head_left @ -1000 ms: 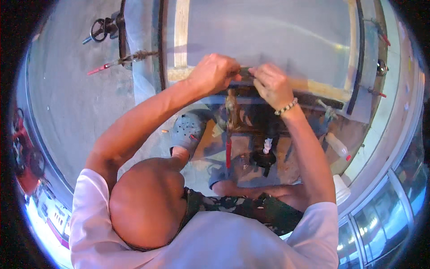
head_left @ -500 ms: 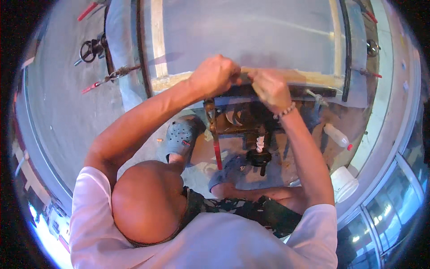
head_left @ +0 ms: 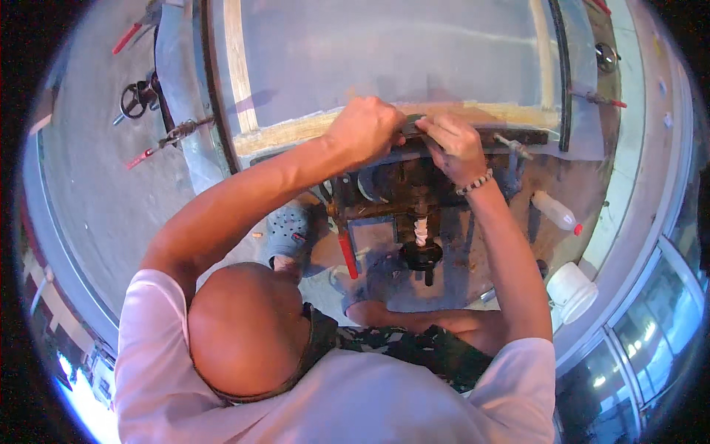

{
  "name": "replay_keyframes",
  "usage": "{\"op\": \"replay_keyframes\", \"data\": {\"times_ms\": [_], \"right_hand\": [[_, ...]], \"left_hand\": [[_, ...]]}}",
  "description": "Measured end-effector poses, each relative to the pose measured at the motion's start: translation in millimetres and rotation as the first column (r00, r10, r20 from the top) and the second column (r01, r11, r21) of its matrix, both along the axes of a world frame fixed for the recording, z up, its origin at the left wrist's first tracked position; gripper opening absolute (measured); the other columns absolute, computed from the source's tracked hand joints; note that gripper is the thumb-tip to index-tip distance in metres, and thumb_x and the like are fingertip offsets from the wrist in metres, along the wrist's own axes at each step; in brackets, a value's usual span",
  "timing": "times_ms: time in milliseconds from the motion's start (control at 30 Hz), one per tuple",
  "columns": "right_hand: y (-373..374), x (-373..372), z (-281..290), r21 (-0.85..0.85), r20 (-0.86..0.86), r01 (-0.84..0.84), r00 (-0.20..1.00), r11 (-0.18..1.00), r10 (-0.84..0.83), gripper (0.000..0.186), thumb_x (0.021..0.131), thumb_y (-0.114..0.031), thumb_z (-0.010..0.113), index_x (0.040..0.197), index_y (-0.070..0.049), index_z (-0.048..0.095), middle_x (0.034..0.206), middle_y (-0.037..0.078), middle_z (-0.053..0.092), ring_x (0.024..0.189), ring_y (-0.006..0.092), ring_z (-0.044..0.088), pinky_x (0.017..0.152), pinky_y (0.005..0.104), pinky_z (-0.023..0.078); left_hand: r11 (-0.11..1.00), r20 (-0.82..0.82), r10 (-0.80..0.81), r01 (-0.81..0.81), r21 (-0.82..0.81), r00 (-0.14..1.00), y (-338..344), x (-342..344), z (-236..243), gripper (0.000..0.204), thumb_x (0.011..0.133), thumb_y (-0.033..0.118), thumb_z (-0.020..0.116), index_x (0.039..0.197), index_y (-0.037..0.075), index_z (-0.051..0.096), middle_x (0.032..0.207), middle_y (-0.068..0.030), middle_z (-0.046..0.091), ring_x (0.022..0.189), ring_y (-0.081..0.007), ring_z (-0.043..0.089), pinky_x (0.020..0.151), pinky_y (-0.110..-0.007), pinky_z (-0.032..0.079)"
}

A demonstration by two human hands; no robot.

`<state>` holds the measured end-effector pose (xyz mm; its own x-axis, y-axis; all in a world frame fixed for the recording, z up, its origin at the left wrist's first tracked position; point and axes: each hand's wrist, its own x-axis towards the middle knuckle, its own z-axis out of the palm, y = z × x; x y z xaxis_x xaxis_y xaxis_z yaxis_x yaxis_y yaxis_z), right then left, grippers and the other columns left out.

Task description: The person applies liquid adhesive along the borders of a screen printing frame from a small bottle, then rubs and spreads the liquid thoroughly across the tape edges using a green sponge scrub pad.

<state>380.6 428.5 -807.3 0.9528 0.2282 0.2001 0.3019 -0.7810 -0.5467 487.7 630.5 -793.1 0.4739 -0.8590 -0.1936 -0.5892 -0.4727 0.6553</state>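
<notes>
My left hand [head_left: 368,127] is closed in a fist-like grip over the near edge of a stretched, pale translucent mesh screen [head_left: 384,52]. My right hand [head_left: 452,144], with a beaded bracelet [head_left: 475,182] at the wrist, pinches with its fingertips just to the right. A short dark piece shows between the two hands; it is too small to name. Both hands hover over or touch a dark bar [head_left: 518,138] along the screen's near side. A light wooden strip [head_left: 296,130] lies just beyond this bar. What sits inside the fingers is hidden.
Red-handled clamps [head_left: 174,140] grip the screen's sides. A handwheel [head_left: 134,99] is at the left, another [head_left: 606,57] at the right. A threaded screw with a black knob [head_left: 421,256] stands below the bar. A plastic bottle [head_left: 556,212] and white bucket [head_left: 572,292] are at the right.
The view has shifted, so the screen and clamps appear farther left. Both hands have moved slightly right along the near edge, still close together and closed.
</notes>
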Motion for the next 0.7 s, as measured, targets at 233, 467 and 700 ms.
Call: {"op": "replay_keyframes", "data": {"times_ms": [233,467,700], "right_hand": [[-15,4,6,-0.001,0.01,0.052,0.999,0.999,-0.052,0.03,0.071,0.005,0.071,0.099,-0.003,0.07,0.09,0.011,0.066,0.085,0.0301,0.066,0.075,0.0378,0.054],[-47,18,29,-0.101,-0.154,0.102,0.981,0.99,-0.116,0.017,0.077,-0.006,0.07,0.094,-0.005,0.072,0.093,0.014,0.067,0.086,0.0346,0.065,0.075,0.0429,0.054],[-78,50,51,-0.132,-0.358,-0.24,0.916,0.962,0.18,0.023,0.071,-0.011,0.076,0.092,-0.003,0.071,0.081,0.015,0.061,0.081,0.0348,0.062,0.073,0.0436,0.051]], "left_hand": [[0.997,0.047,-0.005,0.008,-0.073,0.999,-19,-5,-6,0.009,0.079,0.011,0.067,0.083,0.004,0.067,0.079,-0.0202,0.067,0.078,-0.0411,0.067,0.069,-0.052,0.052],[0.992,-0.122,0.018,-0.032,-0.121,0.992,-47,15,19,0.023,0.084,0.024,0.074,0.094,0.003,0.07,0.083,-0.0214,0.069,0.074,-0.0402,0.068,0.066,-0.047,0.054],[0.981,0.0,0.132,-0.131,-0.144,0.991,-54,-12,0,0.016,0.085,0.014,0.071,0.095,0.002,0.072,0.09,-0.0197,0.071,0.077,-0.0372,0.068,0.071,-0.045,0.053]]}}
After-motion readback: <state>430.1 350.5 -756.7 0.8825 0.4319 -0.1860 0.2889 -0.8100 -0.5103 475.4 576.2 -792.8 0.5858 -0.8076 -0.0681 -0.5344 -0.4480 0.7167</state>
